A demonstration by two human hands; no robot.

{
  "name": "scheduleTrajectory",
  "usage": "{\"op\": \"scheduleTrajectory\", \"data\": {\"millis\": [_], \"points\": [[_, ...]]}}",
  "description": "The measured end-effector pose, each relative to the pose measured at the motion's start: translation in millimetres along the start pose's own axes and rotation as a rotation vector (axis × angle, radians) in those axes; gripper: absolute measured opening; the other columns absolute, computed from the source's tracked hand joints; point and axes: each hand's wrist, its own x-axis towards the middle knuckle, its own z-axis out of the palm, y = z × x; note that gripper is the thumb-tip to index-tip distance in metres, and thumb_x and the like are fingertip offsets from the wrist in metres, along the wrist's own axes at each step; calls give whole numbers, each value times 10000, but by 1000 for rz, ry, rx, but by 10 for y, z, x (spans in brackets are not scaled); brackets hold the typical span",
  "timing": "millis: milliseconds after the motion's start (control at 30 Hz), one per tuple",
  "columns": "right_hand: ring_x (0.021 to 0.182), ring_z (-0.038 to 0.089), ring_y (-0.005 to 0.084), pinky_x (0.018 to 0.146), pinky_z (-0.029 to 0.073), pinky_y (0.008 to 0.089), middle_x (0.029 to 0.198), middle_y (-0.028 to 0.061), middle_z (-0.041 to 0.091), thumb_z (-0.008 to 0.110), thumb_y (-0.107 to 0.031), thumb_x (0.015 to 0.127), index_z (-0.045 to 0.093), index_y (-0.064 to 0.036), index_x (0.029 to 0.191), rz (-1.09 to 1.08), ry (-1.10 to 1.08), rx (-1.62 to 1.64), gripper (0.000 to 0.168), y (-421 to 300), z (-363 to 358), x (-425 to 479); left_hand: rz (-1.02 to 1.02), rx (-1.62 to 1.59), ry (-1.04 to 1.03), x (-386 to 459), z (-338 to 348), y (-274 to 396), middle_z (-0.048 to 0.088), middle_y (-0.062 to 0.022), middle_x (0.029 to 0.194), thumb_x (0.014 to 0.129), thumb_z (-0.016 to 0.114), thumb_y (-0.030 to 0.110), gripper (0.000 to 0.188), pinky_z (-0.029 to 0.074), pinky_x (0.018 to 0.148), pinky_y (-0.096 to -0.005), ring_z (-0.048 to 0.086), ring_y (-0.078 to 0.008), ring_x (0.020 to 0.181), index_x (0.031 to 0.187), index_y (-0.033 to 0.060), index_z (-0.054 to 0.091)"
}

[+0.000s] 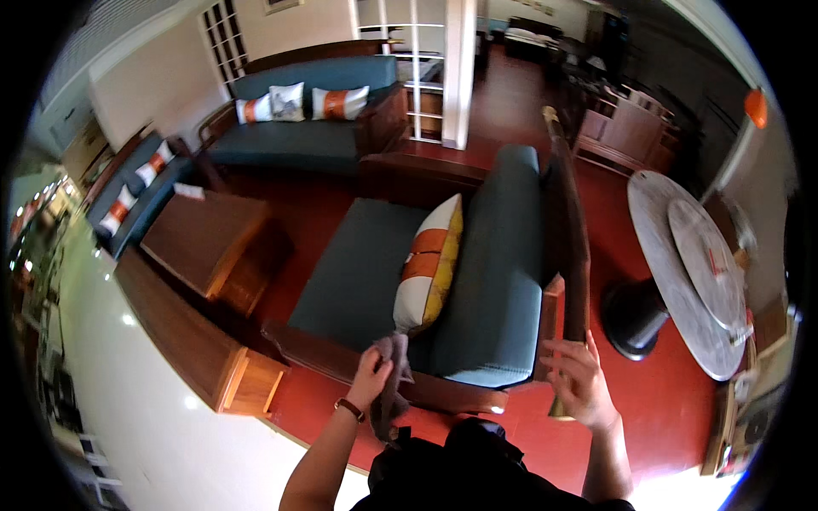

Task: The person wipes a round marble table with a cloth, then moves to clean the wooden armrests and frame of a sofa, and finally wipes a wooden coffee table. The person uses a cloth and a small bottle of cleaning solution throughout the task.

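Observation:
My left hand (370, 378) is closed around a crumpled grey-mauve cloth (391, 396), which hangs down beside the near wooden armrest (441, 395) of a sofa. Behind that armrest the sofa's blue-green seat cushion (358, 262) stretches away, with the matching back cushion (495, 274) upright along its right side. A white, orange and yellow throw pillow (425, 262) leans on the back cushion. My right hand (578, 383) has its fingers spread at the near end of the dark wooden back rail (575, 255). Whether it touches the rail I cannot tell. A brass-coloured end (560, 410) shows beneath it.
A round marble-topped table (658, 255) on a black pedestal stands right. Left are a low wooden table (204, 236) and a long wooden cabinet (179, 326). Two more cushioned sofas, one at the back (287, 144) and one far left (137, 182), stand beyond on red flooring (319, 421).

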Motion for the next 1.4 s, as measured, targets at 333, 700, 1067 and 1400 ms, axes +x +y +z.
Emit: {"op": "scheduleTrajectory", "data": {"millis": [333, 700, 1067, 1400], "points": [[1117, 643, 192, 1101, 392, 468, 1113, 32, 701, 691, -94, 786, 712, -93, 955, 89, 253, -494, 170, -343, 440, -236, 111, 795, -231, -110, 485, -1210, 457, -236, 1428, 832, 640, 323, 432, 411, 968, -580, 449, -387, 1289, 1210, 116, 626], [1042, 674, 197, 990, 499, 428, 1053, 35, 716, 692, -53, 759, 712, -64, 897, 102, 347, -595, 140, -362, 484, -179, 438, 509, -388, -599, 1367, -665, 458, -188, 1442, 871, 587, 243, 277, 429, 983, -521, 450, -356, 1318, 1089, 91, 664], [874, 716, 218, 858, 568, 393, 920, 64, 731, 706, -12, 720, 710, -36, 837, -14, 451, -469, 120, -268, 464, -188, 292, 781, -153, -594, -94, -1254, 542, -176, 1272, 771, 612, 59, 265, 480, 913, -489, 550, -378, 1139, 1033, 38, 647], [917, 706, 211, 866, 566, 372, 952, 66, 723, 713, -62, 744, 711, -25, 861, -106, 420, -412, 122, -98, 440, -282, 748, 482, -649, -600, 2206, -248, 495, -165, 1367, 811, 609, 163, 355, 426, 1039, -443, 477, -346, 1277, 1152, 66, 626]]}}
